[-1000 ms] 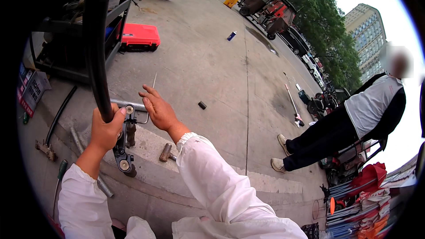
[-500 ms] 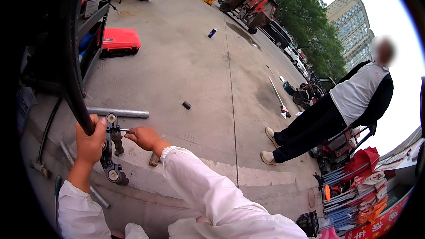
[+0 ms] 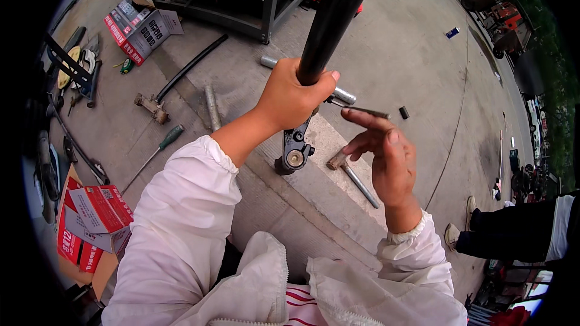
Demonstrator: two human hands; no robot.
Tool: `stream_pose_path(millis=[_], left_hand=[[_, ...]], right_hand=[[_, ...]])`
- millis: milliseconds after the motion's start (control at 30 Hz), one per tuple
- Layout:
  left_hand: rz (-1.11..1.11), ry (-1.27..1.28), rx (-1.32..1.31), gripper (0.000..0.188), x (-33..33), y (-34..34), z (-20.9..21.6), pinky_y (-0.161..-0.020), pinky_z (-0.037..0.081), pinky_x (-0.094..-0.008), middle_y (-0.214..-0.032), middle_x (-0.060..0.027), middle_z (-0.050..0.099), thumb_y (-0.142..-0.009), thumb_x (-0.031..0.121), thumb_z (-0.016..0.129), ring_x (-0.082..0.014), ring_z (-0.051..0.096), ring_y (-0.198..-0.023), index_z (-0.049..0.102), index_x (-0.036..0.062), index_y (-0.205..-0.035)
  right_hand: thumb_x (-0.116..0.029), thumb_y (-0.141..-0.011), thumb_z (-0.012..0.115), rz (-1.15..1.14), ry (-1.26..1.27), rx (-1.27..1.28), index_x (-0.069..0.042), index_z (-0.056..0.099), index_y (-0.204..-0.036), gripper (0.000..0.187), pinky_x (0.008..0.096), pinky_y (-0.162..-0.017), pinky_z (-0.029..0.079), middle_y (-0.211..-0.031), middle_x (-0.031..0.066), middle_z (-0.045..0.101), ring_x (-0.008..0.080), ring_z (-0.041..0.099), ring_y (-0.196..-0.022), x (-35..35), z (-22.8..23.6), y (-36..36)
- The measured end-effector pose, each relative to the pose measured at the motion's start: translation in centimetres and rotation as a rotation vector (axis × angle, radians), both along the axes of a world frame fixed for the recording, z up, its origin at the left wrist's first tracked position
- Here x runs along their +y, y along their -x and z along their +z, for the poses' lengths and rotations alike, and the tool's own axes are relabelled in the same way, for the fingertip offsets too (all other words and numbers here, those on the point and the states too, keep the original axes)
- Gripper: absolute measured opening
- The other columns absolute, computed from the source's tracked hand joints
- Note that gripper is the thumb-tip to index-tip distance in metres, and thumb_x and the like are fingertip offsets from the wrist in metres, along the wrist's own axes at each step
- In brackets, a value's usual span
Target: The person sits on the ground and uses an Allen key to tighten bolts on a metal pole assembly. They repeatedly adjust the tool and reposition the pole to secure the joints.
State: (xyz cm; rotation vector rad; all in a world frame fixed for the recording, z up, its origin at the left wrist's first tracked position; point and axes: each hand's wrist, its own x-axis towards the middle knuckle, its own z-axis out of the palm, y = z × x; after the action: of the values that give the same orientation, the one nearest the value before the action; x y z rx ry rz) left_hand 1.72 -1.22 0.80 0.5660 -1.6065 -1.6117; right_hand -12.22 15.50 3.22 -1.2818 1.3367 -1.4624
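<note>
My left hand (image 3: 296, 93) is wrapped round a thick black tube (image 3: 332, 18) that rises toward the top of the view. Below that fist sits a black metal clamp bracket (image 3: 295, 145) with a round bolt cap. A thin metal tool (image 3: 371, 112), like a hex key or small wrench, sticks out from the bracket to the right. Right beside it is my right hand (image 3: 393, 163), fingers spread. Its index fingertip lies against the tool's underside without wrapping round it. My left hand hides where the tube meets the bracket.
Around the bracket lie a hammer-like tool (image 3: 361, 186), metal pipes (image 3: 212, 107), a mallet-like tool with a black handle (image 3: 192, 66) and a green-handled screwdriver (image 3: 172, 137). Cardboard boxes (image 3: 142, 30) stand left. A dark metal rack (image 3: 269, 9) is ahead; a person (image 3: 513, 235) stands right.
My view has swung left and down. The right hand has gone from a closed grip on the thin tool to spread fingers. My left hand still grips the black tube.
</note>
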Motion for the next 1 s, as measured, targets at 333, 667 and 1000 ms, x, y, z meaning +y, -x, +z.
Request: stream_pose_path(millis=[333, 667, 1000], left_hand=[[-0.013, -0.007, -0.013, 0.04, 0.1, 0.3, -0.2, -0.05, 0.032, -0.0284, -0.056, 0.0064, 0.046, -0.094, 0.016, 0.066, -0.0028, 0.04, -0.055, 0.047, 0.0062, -0.06], [0.001, -0.012, 0.018, 0.042, -0.2, 0.3, -0.6, -0.05, 0.033, -0.0279, -0.056, 0.0058, 0.045, -0.094, 0.015, 0.067, -0.003, 0.04, -0.056, 0.046, 0.0063, -0.059], [-0.032, -0.01, 0.008, 0.039, 0.1, 0.7, -0.4, -0.051, 0.032, -0.0285, -0.057, 0.0061, 0.046, -0.093, 0.014, 0.067, -0.0034, 0.04, -0.056, 0.049, 0.0061, -0.06]], right_hand=[[0.007, -0.086, 0.047, -0.108, -0.297, 0.838, -0.01, 0.059, -0.139, 0.057, 0.0368, -0.108, 0.047, -0.157, 0.0161, 0.047, 0.0322, 0.049, -0.14, -8.0, -13.8, 10.9], [0.007, -0.092, 0.044, 0.492, -0.352, -0.253, 0.002, 0.062, -0.126, 0.039, 0.0326, -0.089, 0.052, -0.129, 0.0116, 0.066, 0.0158, 0.064, -0.098, 3.7, -8.1, -0.5], [0.007, -0.085, 0.047, -0.225, -0.007, 0.742, -0.008, 0.058, -0.141, 0.059, 0.0369, -0.108, 0.045, -0.153, 0.0182, 0.05, 0.0324, 0.056, -0.132, -10.2, -5.7, 10.3]])
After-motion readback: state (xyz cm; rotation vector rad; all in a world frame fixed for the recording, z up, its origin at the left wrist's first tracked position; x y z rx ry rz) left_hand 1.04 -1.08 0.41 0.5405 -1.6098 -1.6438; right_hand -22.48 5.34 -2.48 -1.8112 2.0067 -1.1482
